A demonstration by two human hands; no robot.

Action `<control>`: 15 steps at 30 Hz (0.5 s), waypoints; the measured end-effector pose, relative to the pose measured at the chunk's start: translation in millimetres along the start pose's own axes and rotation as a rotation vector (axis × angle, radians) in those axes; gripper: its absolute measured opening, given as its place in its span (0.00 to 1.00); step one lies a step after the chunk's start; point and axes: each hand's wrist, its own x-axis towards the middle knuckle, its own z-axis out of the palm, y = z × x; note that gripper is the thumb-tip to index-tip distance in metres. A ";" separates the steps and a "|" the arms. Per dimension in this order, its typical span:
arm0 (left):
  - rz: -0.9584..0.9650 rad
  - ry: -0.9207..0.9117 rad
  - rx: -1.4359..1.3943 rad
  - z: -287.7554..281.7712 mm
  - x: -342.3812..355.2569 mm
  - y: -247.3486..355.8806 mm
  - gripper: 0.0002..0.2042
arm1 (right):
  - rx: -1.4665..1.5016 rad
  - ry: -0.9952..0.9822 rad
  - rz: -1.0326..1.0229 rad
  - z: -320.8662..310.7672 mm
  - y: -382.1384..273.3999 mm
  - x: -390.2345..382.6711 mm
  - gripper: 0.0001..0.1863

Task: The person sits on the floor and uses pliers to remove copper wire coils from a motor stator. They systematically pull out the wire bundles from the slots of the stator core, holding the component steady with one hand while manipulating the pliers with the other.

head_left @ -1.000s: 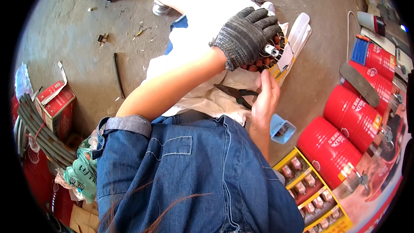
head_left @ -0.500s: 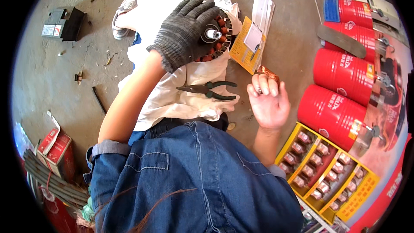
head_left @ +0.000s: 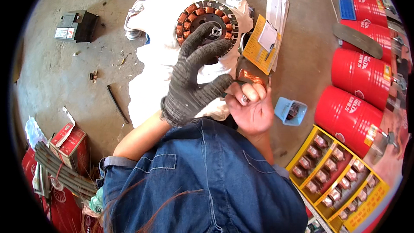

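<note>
A round motor stator (head_left: pixel 183 25) with copper coils around its ring rests on the white cloth (head_left: pixel 146 67) over my lap. My left hand (head_left: pixel 189 82), in a dark grey knitted glove, is open with fingers and thumb apart. Two of its fingertips overlap the stator's middle, and its thumb tip is right beside the fingers of my other hand. Bare and curled, my right hand (head_left: pixel 253 110) is shut on a bundle of copper wire (head_left: pixel 251 77) that sticks out past the fingertips. A small silvery bit shows between its fingers. The pliers are hidden from view.
Right of my right hand stands a light blue container (head_left: pixel 296 113). A yellow board (head_left: pixel 258 49) with a notepad lies beyond it. Red drums (head_left: pixel 349 110) and a yellow rack (head_left: pixel 317 198) line the right. A black battery (head_left: pixel 82 26) stands at the left.
My left hand has come off the stator, back toward me and beside my right hand, uncovering the coils. My right hand has shifted left with the wire. The blue container has come into sight.
</note>
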 end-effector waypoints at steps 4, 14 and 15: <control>-0.138 0.185 0.025 11.0 -21.4 6.5 0.30 | 0.078 -0.129 0.041 -1.0 10.2 2.3 0.22; -0.230 -0.403 -0.500 5.0 -30.2 4.1 0.22 | -0.019 -0.155 0.221 -2.6 16.9 -8.6 0.27; -0.216 -0.380 -0.496 5.9 -30.5 5.0 0.22 | -0.084 -0.149 0.236 -2.2 15.5 -9.2 0.28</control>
